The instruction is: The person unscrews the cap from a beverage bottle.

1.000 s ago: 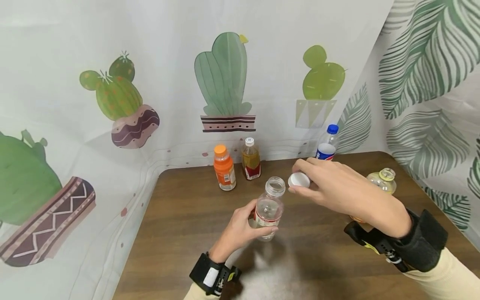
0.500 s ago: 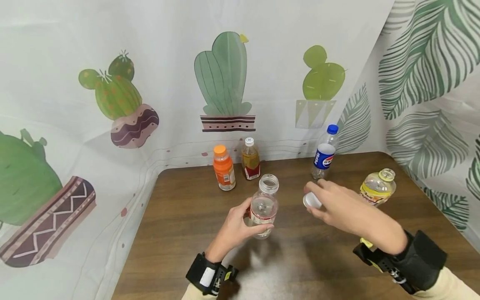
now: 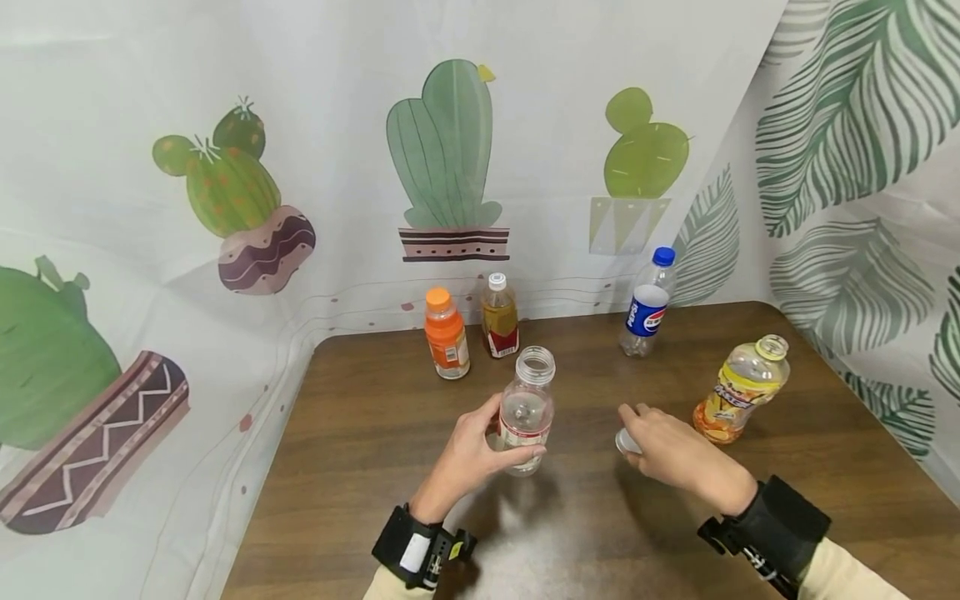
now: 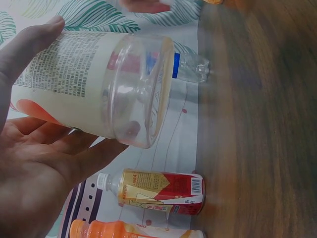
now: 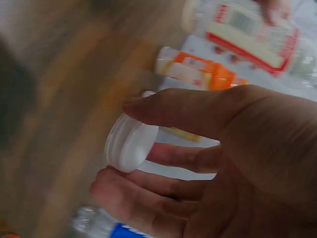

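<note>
left hand [image 3: 468, 454]: you've got it wrapped round the clear bottle [image 3: 527, 410], thumb on one side, fingers on the other, gripping at the label. In the left wrist view the bottle's base sits just off the table, so it's lifted a bit.
clear bottle: upright, neck open, no lid on. Looks empty or close to it.
right hand [image 3: 671, 454]: pinching the white cap [image 3: 626, 442] btw thumb and fingers, low down by the wooden table [image 3: 360, 450]. Right wrist view is blurry but shows the cap [image 5: 130, 143] on edge in your fingertips. Can't tell if it touches the table.
gap: cap hand is to the right of the bottle hand, near but not touching.
beyond your left grip: orange bottle [image 3: 446, 345] and amber bottle w/ red label [image 3: 500, 327], both capped, side by side at the back edge.
beyond your right grip: blue-capped cola bottle [image 3: 646, 313] farther back; open yellow-label bottle [image 3: 740, 388] just to the right, tilted.
</note>
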`<move>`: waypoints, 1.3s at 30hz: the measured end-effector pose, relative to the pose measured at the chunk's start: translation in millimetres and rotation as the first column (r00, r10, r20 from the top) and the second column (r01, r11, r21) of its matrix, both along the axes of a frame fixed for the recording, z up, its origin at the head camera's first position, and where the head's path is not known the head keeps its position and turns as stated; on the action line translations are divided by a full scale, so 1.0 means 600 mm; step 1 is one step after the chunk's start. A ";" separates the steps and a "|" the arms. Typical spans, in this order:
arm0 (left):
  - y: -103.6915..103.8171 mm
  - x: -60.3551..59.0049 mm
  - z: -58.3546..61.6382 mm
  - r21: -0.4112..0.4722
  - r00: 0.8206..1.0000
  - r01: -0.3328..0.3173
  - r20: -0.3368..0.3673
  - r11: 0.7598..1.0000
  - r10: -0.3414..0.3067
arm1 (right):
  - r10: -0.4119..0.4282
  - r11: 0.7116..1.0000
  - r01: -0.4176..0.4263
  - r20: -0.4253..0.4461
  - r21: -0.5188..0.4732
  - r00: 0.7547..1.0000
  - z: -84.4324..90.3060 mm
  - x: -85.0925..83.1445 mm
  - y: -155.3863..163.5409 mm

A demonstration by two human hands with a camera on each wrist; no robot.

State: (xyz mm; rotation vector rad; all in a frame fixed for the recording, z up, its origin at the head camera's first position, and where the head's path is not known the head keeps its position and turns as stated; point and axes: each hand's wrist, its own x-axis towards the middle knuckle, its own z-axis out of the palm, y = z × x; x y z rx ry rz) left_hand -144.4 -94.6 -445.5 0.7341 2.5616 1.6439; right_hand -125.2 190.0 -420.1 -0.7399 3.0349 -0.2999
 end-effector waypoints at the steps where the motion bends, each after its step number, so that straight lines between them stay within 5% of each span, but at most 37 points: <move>1: 0.000 0.000 0.000 0.003 1.000 0.001 0.004 1.000 -0.001 | 0.006 1.000 -0.006 -0.013 -0.008 1.000 -0.010 -0.001 0.003; 6: 0.001 -0.001 -0.001 0.018 1.000 0.005 0.008 1.000 -0.005 | 0.004 0.999 -0.006 -0.057 -0.035 0.998 -0.050 -0.003 0.013; 13: 0.002 -0.002 -0.003 0.019 1.000 0.008 0.005 1.000 -0.008 | -0.051 0.999 0.050 0.028 0.021 0.998 -0.081 -0.002 0.025; 19: 0.003 -0.003 -0.002 0.012 1.000 0.009 0.004 1.000 -0.010 | -0.088 0.995 0.083 0.111 0.046 0.990 -0.095 -0.001 0.031; 39: 0.004 -0.004 0.000 0.020 1.000 0.000 0.028 1.000 0.000 | -0.088 0.996 0.086 0.100 0.023 0.991 -0.123 0.006 0.044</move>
